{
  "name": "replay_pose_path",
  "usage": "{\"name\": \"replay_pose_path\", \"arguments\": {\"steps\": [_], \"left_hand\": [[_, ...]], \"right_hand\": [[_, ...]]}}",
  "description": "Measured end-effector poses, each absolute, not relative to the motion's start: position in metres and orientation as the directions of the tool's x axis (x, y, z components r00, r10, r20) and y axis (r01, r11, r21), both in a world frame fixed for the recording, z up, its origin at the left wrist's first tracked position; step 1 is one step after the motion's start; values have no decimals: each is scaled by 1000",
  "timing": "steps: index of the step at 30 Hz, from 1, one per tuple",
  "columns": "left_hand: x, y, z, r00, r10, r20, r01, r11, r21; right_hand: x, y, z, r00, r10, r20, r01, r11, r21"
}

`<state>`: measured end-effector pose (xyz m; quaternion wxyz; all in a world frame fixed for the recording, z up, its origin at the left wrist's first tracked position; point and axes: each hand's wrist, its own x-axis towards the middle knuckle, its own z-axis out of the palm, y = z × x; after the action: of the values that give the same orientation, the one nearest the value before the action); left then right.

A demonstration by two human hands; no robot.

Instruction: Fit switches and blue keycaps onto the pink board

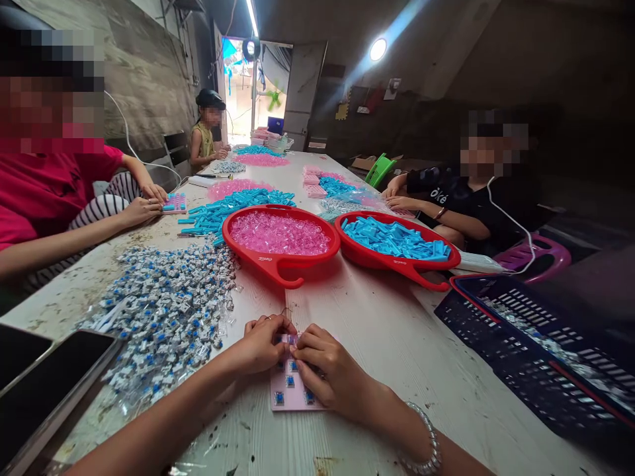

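A pink board (292, 401) lies flat on the table in front of me, with several small square pieces with blue centres, like key switches (290, 381), seated in it. My left hand (265, 344) is closed at the board's far left corner, its thumb and fingers pinched together. Bent over the board's right side, my right hand (327, 363) has its fingertips closed near the same far end. A small shiny pinkish piece (288, 339) shows between the two hands' fingertips; what each hand grips is mostly hidden by the fingers.
Loose switch pieces (169, 311) are heaped at left, beside a dark phone (74, 370). Ahead stand a red basin (278, 263) of clear pink pieces and another red basin (397, 266) of blue strips. A dark basket (516, 357) is at right. Several people sit around the table.
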<state>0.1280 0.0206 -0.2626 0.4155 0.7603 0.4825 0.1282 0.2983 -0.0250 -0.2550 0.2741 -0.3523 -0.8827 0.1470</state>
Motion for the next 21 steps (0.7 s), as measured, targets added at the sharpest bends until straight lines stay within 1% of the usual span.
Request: {"name": "replay_pose_path", "arguments": {"steps": [3, 7, 11, 14, 17, 19, 21], "left_hand": [[131, 18, -261, 491, 843, -220, 649, -185, 738], [134, 13, -265, 490, 851, -190, 664, -222, 714], [133, 11, -271, 500, 853, -150, 665, -268, 697], [130, 10, -274, 541, 831, -131, 657, -320, 683], [126, 11, -276, 577, 809, -117, 633, -352, 690], [122, 12, -276, 591, 799, -109, 608, -353, 711], [118, 12, -274, 606, 790, -95, 569, -348, 745]], "right_hand": [[297, -28, -253, -603, 710, 363, 569, 702, -429], [294, -35, -257, -628, 692, 355, 597, 722, -351], [291, -42, -261, -634, 689, 350, 610, 725, -320], [291, -44, -262, -635, 689, 349, 601, 724, -337], [294, -39, -261, -603, 703, 378, 590, 711, -382], [298, -33, -260, -555, 718, 419, 583, 696, -420], [304, -26, -262, -469, 745, 474, 609, 661, -438]]}}
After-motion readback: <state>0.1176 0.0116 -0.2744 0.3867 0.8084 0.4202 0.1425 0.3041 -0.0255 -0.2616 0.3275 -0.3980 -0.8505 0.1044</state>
